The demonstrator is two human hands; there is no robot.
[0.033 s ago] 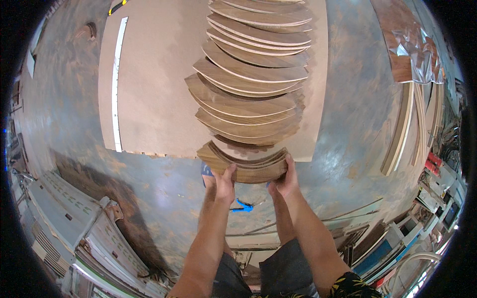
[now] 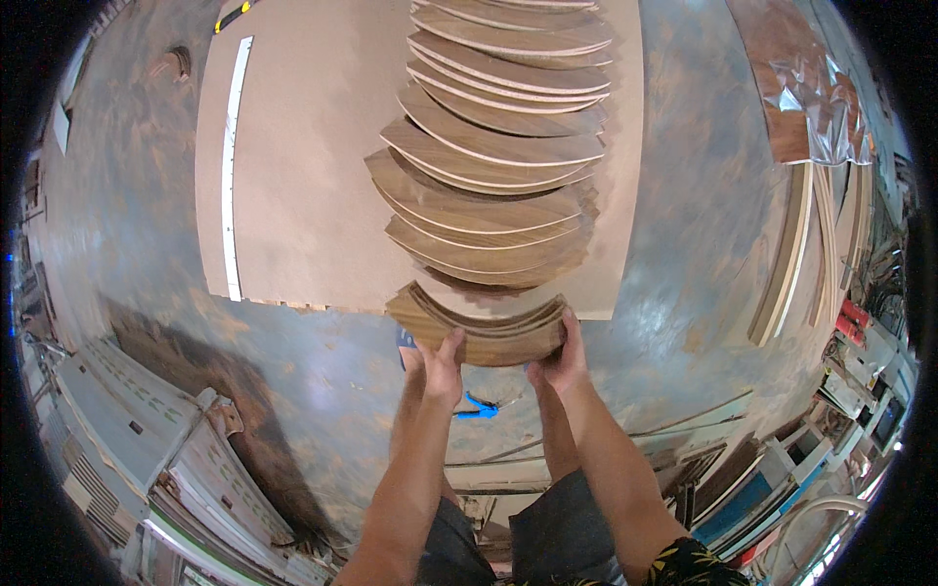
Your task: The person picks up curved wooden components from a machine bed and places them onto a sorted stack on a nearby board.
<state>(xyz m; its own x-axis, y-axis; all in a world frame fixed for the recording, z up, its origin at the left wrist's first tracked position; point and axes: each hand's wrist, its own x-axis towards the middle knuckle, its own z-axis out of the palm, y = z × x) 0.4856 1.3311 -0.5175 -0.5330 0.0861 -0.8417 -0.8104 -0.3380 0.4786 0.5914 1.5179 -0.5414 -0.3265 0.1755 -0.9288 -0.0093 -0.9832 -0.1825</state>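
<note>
Between my two hands is a small stack of curved brown wooden pieces [image 2: 508, 344], its hollow side facing away from me. My left hand [image 2: 444, 359] grips the near left part, thumb on top. At the right end, my right hand [image 2: 565, 354] clasps the stack with its thumb up along the edge; the fingers beneath are hidden. Just beyond it, a long overlapping row of similar curved wooden pieces [image 2: 489, 200] lies on a tan board [image 2: 303, 186], running away from me.
A white ruler [image 2: 231, 176] lies on the board's left side, with a yellow and black cutter [image 2: 233, 16] beyond it. On the floor near my feet is a blue-handled tool [image 2: 478, 404]. Wooden strips [image 2: 789, 259] lie at right; stacked panels [image 2: 127, 420] stand at left.
The held stack has come very slightly nearer to me and tilted a little, so more of its layered inner edge shows. Both hands keep their grip.
</note>
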